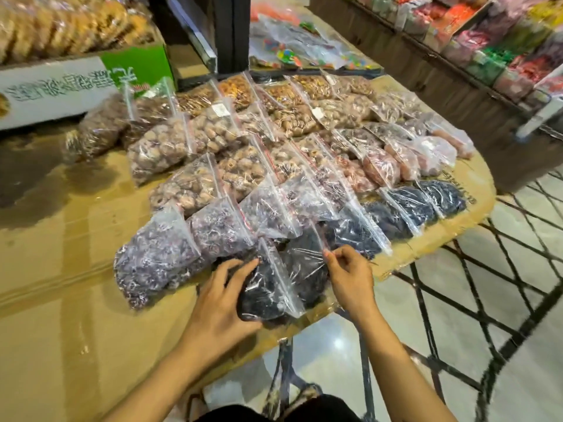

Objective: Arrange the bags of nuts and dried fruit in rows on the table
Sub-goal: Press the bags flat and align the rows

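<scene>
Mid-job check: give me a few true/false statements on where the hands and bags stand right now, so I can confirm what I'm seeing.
1. The left hand grips the front dark bag at the table's near edge. True.
2. The right hand hangs free of the bags. False: it pinches the clear plastic of the second dark bag, beside the front one.
3. The table top is bare metal. False: brown cardboard covers it.
4. The pale nut bags lie farther back than the dark ones. True.
5. The green-and-white box stands at the far right. False: the green-and-white box is at the far left.
</scene>
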Demonstrator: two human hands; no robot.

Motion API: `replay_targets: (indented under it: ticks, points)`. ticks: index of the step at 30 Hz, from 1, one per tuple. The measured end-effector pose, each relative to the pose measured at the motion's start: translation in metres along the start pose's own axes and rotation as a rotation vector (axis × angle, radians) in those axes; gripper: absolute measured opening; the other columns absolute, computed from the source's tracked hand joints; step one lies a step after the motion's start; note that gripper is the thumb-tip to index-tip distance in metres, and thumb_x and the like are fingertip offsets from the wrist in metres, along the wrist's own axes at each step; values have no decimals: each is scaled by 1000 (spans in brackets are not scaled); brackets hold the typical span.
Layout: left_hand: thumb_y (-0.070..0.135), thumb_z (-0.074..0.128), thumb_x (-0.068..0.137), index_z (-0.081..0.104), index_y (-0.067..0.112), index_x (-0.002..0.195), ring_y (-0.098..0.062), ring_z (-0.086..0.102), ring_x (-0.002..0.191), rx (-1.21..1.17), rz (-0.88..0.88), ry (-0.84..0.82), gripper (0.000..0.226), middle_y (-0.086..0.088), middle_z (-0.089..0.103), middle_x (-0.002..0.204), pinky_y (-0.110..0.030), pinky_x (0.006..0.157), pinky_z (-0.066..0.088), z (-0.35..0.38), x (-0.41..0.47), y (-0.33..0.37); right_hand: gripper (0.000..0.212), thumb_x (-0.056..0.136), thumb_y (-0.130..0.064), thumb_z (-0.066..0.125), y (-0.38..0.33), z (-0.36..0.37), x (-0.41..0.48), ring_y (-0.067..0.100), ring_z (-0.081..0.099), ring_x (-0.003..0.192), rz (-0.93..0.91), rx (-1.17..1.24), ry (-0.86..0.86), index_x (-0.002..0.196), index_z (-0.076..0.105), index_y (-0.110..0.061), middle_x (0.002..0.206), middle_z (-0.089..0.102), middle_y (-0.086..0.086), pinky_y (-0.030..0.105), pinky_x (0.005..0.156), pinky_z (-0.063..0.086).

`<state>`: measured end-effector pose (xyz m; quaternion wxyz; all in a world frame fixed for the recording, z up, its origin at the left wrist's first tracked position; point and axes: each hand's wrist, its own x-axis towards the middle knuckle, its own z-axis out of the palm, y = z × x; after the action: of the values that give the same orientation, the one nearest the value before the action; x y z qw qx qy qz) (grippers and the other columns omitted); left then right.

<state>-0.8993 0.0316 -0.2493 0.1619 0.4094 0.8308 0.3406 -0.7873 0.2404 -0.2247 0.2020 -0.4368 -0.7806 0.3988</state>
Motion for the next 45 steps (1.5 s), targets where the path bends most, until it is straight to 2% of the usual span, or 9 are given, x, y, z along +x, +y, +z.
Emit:
replay_targets:
  ticks: [4, 9, 15, 19, 25, 32, 37, 42, 45]
  points:
    - [59, 65, 61, 16, 57, 142, -7, 27, 135, 27, -1, 72, 95, 22, 26, 140, -35, 108, 28, 10, -3, 8, 29, 92, -16, 59, 11, -1, 1, 16, 46, 55, -57, 112, -19, 66, 50, -23, 59, 52, 1, 39, 56, 42]
    - [88, 61, 52, 13, 51, 145, -23, 31, 140, 175, -107, 128, 111, 5, 33, 152, -52, 112, 31, 19, 6, 33, 26, 94, -31, 58, 26, -48, 19, 18, 59, 64, -198, -10, -253, 71, 53, -21, 66, 61, 1, 37, 59, 46]
    - [82, 53, 66, 17, 34, 149, -23, 26, 142, 210, 51, 155, 102, 0, 28, 154, -51, 114, 25, 60, 41, 125, 14, 91, -31, 61, 71, -122, 60, 17, 58, 91, -152, 41, -132, 97, 56, -19, 96, 62, 1, 33, 75, 48]
    - [88, 38, 70, 8, 33, 151, -20, 16, 145, 253, 118, 41, 102, 0, 17, 158, -45, 118, 15, 94, 100, 168, 37, 88, -30, 64, 113, -168, 96, 26, 46, 115, -36, -82, -32, 117, 51, -12, 119, 54, 8, 42, 95, 42]
    - [89, 32, 65, 6, 28, 153, -28, 12, 146, 377, 205, -24, 110, -6, 14, 159, -44, 118, 9, 141, 183, 214, 56, 82, -29, 72, 163, -221, 159, 34, 43, 119, 91, -218, -3, 127, 44, -11, 128, 49, 14, 48, 98, 40]
    - [97, 31, 56, 13, 20, 152, -30, 23, 140, 508, 75, -111, 124, -9, 29, 150, -49, 115, 20, 205, 279, 241, 95, 70, -53, 77, 174, -261, 282, 32, 24, 136, -148, -533, -245, 144, 28, -18, 148, 33, 10, 42, 111, 25]
    - [90, 43, 60, 16, 19, 152, -29, 36, 130, 626, -57, -172, 119, -7, 41, 138, -52, 110, 21, 226, 305, 246, 123, 56, -65, 79, 180, -268, 352, 27, 8, 144, -300, -756, -606, 151, 11, -27, 158, 15, 0, 47, 118, 16]
    - [87, 48, 61, 30, 26, 147, -22, 44, 123, 520, -82, -181, 108, 1, 47, 130, -47, 108, 24, 220, 306, 245, 119, 51, -64, 82, 195, -254, 384, 26, 24, 136, -494, -690, -738, 147, 24, -25, 151, 28, 2, 47, 112, 29]
    - [88, 46, 58, 33, 30, 145, -15, 42, 125, 457, -97, -175, 105, 6, 48, 132, -38, 107, 24, 214, 302, 248, 93, 52, -70, 77, 202, -255, 390, 14, 35, 119, -553, -502, -725, 130, 40, -34, 127, 42, -10, 44, 102, 40]
